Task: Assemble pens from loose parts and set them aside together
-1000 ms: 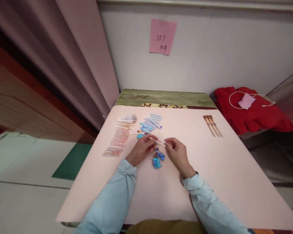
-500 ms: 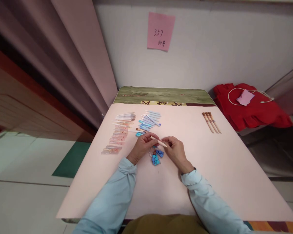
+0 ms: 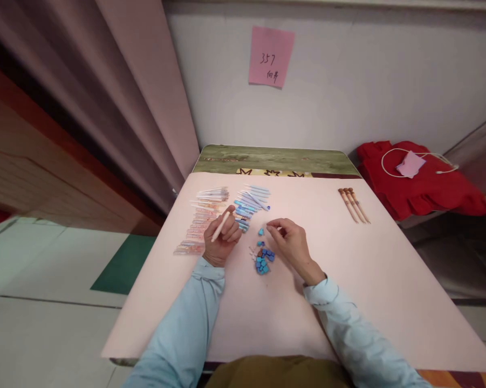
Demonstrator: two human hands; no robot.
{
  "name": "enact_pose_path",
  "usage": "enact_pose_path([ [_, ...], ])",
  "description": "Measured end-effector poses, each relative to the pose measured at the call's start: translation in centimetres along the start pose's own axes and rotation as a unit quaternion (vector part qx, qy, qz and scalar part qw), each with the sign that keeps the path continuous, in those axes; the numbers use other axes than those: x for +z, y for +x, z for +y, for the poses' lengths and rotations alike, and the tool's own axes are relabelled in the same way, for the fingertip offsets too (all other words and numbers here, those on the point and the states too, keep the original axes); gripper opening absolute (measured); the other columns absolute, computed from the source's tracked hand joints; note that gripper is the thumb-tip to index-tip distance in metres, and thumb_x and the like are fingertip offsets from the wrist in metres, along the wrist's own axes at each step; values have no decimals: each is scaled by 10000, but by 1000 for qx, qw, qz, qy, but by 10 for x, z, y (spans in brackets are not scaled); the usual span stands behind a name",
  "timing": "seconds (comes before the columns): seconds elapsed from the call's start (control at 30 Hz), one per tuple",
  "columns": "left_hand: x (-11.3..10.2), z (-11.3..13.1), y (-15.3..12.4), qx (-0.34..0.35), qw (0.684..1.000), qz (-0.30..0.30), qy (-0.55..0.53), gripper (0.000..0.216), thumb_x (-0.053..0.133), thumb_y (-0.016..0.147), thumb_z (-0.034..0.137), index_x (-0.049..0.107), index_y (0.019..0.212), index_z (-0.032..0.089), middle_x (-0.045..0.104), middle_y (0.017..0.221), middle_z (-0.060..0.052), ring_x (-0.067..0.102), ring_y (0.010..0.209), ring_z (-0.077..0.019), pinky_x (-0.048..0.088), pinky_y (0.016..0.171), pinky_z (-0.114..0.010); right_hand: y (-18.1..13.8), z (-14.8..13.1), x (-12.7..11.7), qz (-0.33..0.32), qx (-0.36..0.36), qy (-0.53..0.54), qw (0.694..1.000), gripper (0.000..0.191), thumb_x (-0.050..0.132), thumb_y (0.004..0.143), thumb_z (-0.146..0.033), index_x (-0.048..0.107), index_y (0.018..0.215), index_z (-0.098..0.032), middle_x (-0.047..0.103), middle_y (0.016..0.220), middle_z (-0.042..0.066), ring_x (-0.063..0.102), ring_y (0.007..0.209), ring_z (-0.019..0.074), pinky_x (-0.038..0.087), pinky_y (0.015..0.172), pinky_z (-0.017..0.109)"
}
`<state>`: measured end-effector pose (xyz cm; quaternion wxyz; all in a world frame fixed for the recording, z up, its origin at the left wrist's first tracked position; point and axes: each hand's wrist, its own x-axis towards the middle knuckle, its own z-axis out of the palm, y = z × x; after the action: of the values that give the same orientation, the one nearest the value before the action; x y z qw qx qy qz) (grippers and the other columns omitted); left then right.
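My left hand (image 3: 222,240) is closed around a pale cream pen barrel (image 3: 220,226), which slants upward across the fingers. My right hand (image 3: 289,240) hovers to the right with thumb and fingertips drawn together; anything pinched there is too small to make out. Just below those fingertips lies a small light-blue piece (image 3: 261,231). Nearer to me is a pile of small blue blocky pieces (image 3: 262,264), a brown one among them. Behind my left hand lie blue pen barrels (image 3: 251,200) and, further left, clear pinkish pen parts (image 3: 200,223), partly hidden by the hand.
Three pens with brown tops (image 3: 354,205) lie side by side at the right of the pale table cover (image 3: 348,302). A red cloth (image 3: 421,188) with a white cable is beyond the table's right edge. A pink note (image 3: 271,56) hangs on the wall.
My hands have moved apart. The pen barrel, earlier held between both, is now in my left hand alone, tilted more upright. A light-blue piece shows between the hands.
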<state>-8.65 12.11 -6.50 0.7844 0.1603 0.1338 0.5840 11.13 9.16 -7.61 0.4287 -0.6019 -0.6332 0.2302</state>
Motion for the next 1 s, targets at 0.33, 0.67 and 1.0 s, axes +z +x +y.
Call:
enact_pose_path([
  [0.33,-28,5,1,83,996,-12,-35,429,740,770,542,463,861,227,295,505,112,182,346,-38,249,316,-155,40,-26,46,-97,-57,-188,976,114,637,897,-295,728,944,-246,715,887,32,638,779,181,420,677,270],
  [0.67,-13,2,-1,13,1000,-15,15,367,726,797,516,560,779,189,326,563,70,209,404,-44,254,344,-167,42,-29,53,-85,-73,-212,971,156,581,909,-258,726,878,-209,706,881,66,636,785,184,419,672,265],
  [1.0,-13,-9,7,-30,999,-11,40,236,764,792,324,703,964,173,607,775,-17,563,667,-106,483,576,-215,-3,23,-40,164,47,23,985,232,661,831,-409,736,837,-190,670,731,15,525,548,129,444,565,272],
])
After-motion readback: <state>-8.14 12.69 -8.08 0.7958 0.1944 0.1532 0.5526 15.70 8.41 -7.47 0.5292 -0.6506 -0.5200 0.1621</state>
